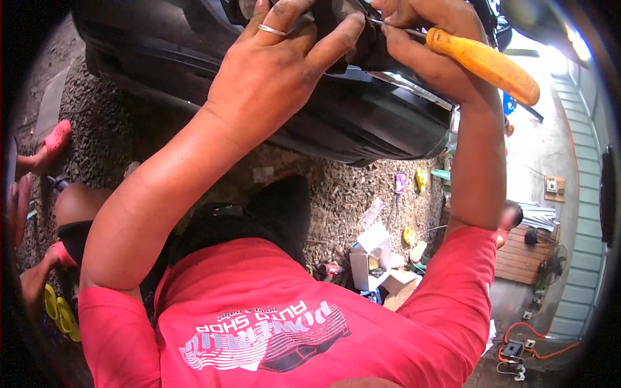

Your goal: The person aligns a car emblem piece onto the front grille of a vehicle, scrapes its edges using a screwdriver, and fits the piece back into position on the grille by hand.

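Finding right hand (454, 14), grip clamped on orange-handled screwdriver (483, 64) by shaft, near black car bumper (349, 113); left hand (275, 61), cannot tell grip. Handle outside palm: slack pinch could slip tool leftward, gouging fingers.

Screwdriver handle (485, 64) is showing orange-yellow at right; car body (362, 123) is gleaming black. Near, shirt (239, 275) is glowing red (white lettering (262, 315), dark print (310, 349) are crossing it). Left, clog (58, 137) is showing pink, sandals (66, 317) yellow; far right, wall (585, 220) is looking pale green.
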`<state>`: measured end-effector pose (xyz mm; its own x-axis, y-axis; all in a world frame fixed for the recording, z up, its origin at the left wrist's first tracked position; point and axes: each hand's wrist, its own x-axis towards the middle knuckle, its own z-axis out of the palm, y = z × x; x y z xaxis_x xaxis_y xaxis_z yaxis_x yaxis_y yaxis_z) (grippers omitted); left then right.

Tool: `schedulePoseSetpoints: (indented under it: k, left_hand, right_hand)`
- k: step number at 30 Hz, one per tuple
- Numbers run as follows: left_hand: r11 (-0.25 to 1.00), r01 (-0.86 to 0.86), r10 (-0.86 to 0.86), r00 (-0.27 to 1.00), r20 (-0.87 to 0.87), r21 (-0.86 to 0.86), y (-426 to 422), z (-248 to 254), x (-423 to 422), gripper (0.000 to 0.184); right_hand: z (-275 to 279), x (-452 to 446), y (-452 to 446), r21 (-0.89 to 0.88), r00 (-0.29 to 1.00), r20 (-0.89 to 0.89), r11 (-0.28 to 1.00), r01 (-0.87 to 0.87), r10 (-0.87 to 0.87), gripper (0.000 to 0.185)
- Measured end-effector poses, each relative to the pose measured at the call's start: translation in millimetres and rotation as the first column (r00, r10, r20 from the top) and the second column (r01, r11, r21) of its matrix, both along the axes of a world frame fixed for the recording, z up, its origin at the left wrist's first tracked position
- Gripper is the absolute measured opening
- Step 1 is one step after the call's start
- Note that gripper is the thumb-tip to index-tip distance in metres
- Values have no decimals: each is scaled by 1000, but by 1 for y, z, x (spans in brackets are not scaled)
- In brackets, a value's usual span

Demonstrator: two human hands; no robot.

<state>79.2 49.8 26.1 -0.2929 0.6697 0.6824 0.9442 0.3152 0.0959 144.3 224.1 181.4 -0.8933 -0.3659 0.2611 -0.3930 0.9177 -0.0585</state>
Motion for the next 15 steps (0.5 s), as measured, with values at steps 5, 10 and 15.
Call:
schedulePoseSetpoints:
  k: [5,10,15]
  left_hand:
    - [985,-125,102,977,-185,-120,2,3,0,47]
    - [996,-67,61,992,-113,-51,0,4,0,47]
    - [993,-51,38,992,-120,-110,-1,7,-2,48]
  right_hand:
    - [4,1,-1,-36,998,46,998,44,-42,13]
    - [1,-2,-4,-61,1000,-17,998,10,-11,10]
    - [2,-1,-5,15,999,-14,999,30,-30,10]
